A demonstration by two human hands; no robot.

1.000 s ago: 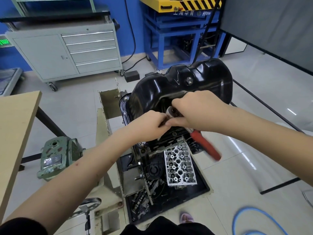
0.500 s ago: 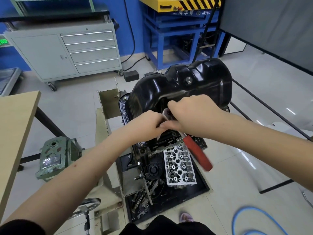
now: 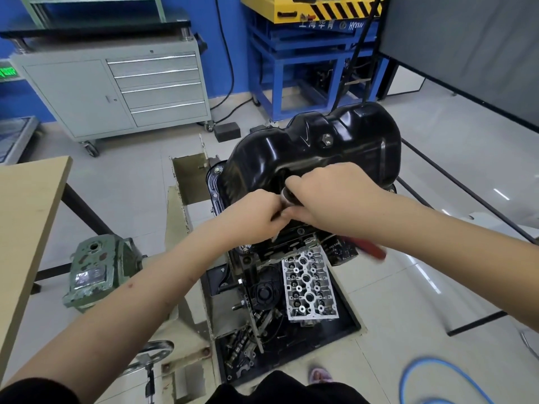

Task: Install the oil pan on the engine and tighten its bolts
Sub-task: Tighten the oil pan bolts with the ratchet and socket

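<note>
The glossy black oil pan [image 3: 315,147] sits on the upturned engine block [image 3: 221,196], which is mounted on a beige stand. My right hand [image 3: 329,199] is closed over the metal head of a ratchet wrench [image 3: 287,196] at the pan's near flange. The wrench's red handle [image 3: 372,250] pokes out, blurred, beyond my right wrist. My left hand [image 3: 256,214] pinches the socket just under the ratchet head. The bolt under the socket is hidden. A seated bolt [image 3: 217,170] shows on the pan's left flange corner.
A cylinder head [image 3: 309,287] and loose parts lie in the black tray [image 3: 347,322] below the engine. A green gearbox [image 3: 93,272] and a wooden tabletop [image 3: 26,217] are on my left. A grey tool cabinet [image 3: 116,91], blue frame [image 3: 306,68] and blue hose [image 3: 431,380] surround the stand.
The red wrench handle has swung to the right and further under my right forearm. Both hands have stayed at the same spot on the pan's flange.
</note>
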